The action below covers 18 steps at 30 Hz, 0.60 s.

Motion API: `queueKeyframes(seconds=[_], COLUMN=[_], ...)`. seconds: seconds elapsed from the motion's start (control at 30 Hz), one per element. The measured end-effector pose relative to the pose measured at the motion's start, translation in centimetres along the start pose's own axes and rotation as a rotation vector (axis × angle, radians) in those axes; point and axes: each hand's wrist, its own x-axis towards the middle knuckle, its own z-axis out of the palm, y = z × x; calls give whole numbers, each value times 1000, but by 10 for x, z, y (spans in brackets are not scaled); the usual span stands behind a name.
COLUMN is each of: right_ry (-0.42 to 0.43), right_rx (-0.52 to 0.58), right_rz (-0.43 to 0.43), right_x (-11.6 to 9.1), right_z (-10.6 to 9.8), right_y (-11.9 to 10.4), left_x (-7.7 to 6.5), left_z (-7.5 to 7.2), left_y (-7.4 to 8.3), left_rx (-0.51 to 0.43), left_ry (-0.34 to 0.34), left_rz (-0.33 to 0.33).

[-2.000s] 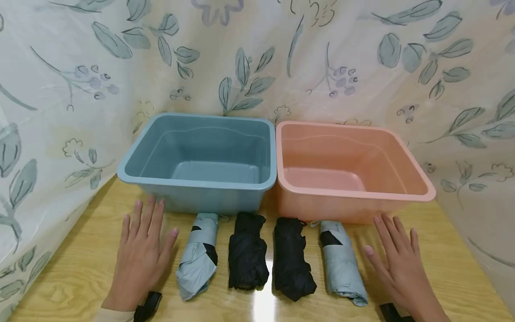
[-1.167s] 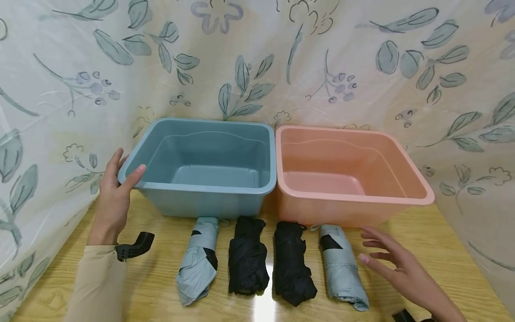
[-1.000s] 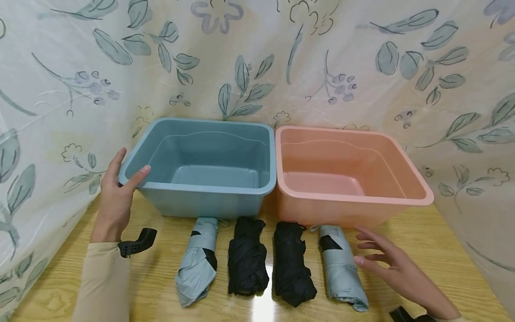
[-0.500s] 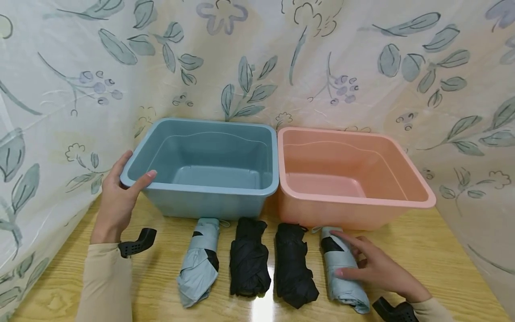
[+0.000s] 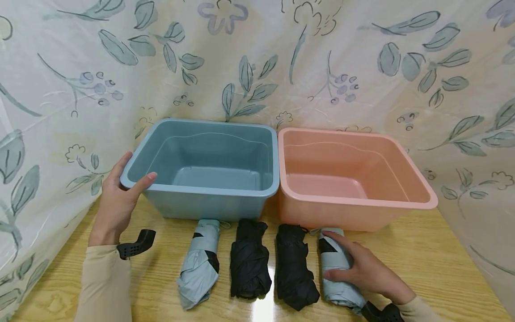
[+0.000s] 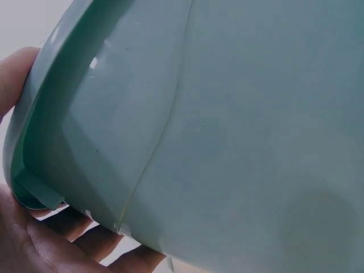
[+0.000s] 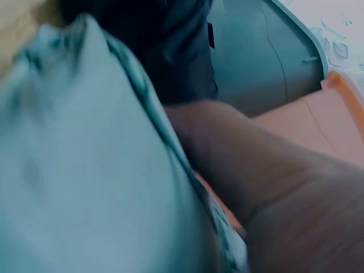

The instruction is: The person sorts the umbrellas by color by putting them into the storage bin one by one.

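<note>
At its near-left corner, the blue plastic basin (image 5: 209, 205) is gripped by my left hand (image 5: 114, 205), thumb over the rim and fingers along the outside. In the left wrist view those fingers curl under the rim beside the basin's wall (image 6: 239, 114). My right hand (image 5: 368, 270) holds the rightmost folded umbrella (image 5: 331, 259), light blue with a black patch, between thumb and fingers. It lies before the pink basin (image 5: 322, 215). Close up in the right wrist view, the light blue umbrella (image 7: 96, 165) is blurred beside the thumb.
Two black folded umbrellas (image 5: 250, 264) lie side by side in the middle of the wooden table (image 5: 450, 268). Left of them is another light blue umbrella (image 5: 199, 268). The two basins stand rim to rim against a floral curtain (image 5: 257, 58).
My left hand has risen from the table to the blue basin's corner and stayed there. My right hand has moved left onto the right light blue umbrella, which has shifted slightly left.
</note>
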Motion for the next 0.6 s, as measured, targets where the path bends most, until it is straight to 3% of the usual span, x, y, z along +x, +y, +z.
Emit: queueKeyframes(seconds=[0.33,0.6], right_ry=[54,119], right_rx=[67,110], right_rz=[63,86], right_x=[1,-16], right_z=[10,4], right_y=[-3,-2], left_x=[0,1], left_z=[-1,-1], left_y=[-1,-1], left_rx=[29,65], left_ry=[17,1], left_rz=[-15,-17])
